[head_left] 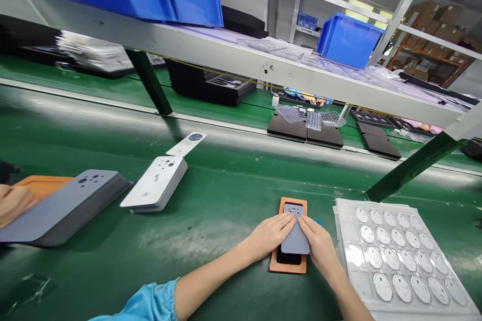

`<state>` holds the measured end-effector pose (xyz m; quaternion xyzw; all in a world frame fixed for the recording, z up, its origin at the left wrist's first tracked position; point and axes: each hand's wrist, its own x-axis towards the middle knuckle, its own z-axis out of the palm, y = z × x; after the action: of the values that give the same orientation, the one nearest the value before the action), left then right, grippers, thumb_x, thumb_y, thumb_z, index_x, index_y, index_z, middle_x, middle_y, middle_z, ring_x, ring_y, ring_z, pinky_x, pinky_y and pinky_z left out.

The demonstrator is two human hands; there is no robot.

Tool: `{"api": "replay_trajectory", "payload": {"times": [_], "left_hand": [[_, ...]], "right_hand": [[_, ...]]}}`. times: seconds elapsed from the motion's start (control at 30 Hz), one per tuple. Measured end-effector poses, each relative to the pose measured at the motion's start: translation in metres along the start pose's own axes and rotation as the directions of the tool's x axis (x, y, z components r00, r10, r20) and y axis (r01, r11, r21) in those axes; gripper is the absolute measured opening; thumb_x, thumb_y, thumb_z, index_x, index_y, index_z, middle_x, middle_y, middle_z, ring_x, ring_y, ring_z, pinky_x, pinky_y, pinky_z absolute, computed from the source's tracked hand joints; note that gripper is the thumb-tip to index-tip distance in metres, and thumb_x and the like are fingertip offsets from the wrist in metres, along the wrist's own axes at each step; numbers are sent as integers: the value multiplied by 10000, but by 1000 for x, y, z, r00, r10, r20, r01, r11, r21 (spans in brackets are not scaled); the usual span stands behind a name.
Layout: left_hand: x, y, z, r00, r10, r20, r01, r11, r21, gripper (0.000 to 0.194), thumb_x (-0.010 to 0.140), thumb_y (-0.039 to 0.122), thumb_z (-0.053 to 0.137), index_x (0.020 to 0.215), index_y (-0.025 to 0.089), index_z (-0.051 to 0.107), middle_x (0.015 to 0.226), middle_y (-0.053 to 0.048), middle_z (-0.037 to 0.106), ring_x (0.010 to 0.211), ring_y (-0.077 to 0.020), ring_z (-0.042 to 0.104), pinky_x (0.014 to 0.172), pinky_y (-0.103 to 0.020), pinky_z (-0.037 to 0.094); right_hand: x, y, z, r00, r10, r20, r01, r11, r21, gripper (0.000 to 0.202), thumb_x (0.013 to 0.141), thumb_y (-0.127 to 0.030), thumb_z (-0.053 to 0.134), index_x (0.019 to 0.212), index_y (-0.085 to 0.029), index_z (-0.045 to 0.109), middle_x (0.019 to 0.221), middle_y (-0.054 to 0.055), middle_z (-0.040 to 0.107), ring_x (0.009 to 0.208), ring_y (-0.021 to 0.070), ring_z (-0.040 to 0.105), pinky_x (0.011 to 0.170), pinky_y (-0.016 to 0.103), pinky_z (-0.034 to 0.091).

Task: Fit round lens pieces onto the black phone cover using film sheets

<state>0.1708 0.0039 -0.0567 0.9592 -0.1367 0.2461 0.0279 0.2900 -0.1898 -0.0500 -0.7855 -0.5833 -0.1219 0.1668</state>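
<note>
While the grey panel (295,242) is lying skewed over the orange frame (288,267) toward the near edge of the surface (222,195), I am apparently steadying it from both sides. My left fingers (285,220) and right fingers (309,224) are touching its upper part, each set held close together; whether they're pinching, I'm not able to tell.

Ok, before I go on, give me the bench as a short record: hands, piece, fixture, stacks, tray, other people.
left hand: left hand, fingers on the gray panel
right hand: right hand, fingers on the same panel
fixture: orange frame, under the panel; black area visible below the panel's near end
seating: cannot tell
stacks, left: white stack; gray stack farther left
tray, right: clear tray with rows of rounded parts
others: a person's hand, far left
</note>
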Motion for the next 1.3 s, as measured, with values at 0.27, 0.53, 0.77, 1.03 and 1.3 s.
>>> {"api": "replay_trajectory", "payload": {"times": [0.27,0.53,0.77,1.03,1.3], "left_hand": [[1,-10,3,999,-20,29,21,1000,-21,410,949,76,434,1353,105,492,1273,-169,663,1180,-257,647,995,-376,552],[-1,-11,8,999,-27,29,28,999,-45,351,957,108,432,1279,131,568,1248,-156,677,1147,-251,658,1028,-423,510],[-1,-13,-4,977,-99,189,111,992,-58,362,930,174,479,1278,135,571,1344,-157,613,1263,-273,572,1109,-424,404],[-3,-12,-7,960,-117,254,154,979,-131,548,846,194,560,1386,157,474,1473,-161,487,1396,-314,421,1164,-477,319],[-3,-11,-9,949,-123,292,174,972,-156,555,846,189,536,1395,139,468,1500,-178,454,1422,-317,382,1178,-487,298]], "right_hand": [[5,3,7,999,12,34,-12,1000,-1,589,810,6,442,1352,-167,596,1332,125,639,1183,245,646,986,381,568],[6,3,9,997,25,69,-27,999,29,591,808,-7,468,1346,-209,607,1317,109,652,1165,236,654,975,380,568],[5,3,16,997,19,77,-16,999,-28,526,836,0,456,1291,-180,649,1307,123,657,1201,254,635,1018,433,539],[6,-2,9,984,38,172,-47,998,50,580,832,4,414,1376,-148,544,1480,131,506,1397,258,449,1108,459,467],[10,-1,5,970,10,242,-13,1000,10,628,801,15,392,1408,-108,501,1509,149,465,1428,273,401,1152,493,403]]}}
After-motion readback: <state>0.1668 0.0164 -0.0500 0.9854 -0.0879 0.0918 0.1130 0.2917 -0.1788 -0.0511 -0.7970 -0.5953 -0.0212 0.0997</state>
